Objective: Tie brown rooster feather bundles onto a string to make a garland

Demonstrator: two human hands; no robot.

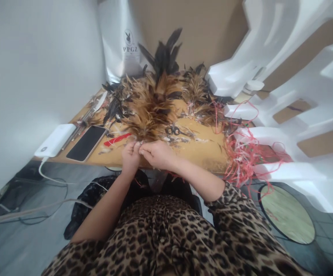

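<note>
Grey floor (51,207) lies below the front edge of a yellow-brown bench (206,153). Just over that edge, the left hand (130,155) and right hand (159,153) are together, fingertips pinched at the lower end of a brown feather bundle (146,119) that fans away from them; whether a thread runs between the fingers is too small to tell. If either pinch slackened, quills could slip and the bundle might splay. Left of the hands lie a phone (86,143) and, nearer them, a red strip (117,139). Pink string (245,153) sits tangled at the right; a pulled strand could snag, I judge. Beyond the hands, scissors (173,130) rest among loose scraps, easily swept aside by a careless forearm. Farther back, more feathers (195,90) crowd together before a silvery bag (117,34).
</note>
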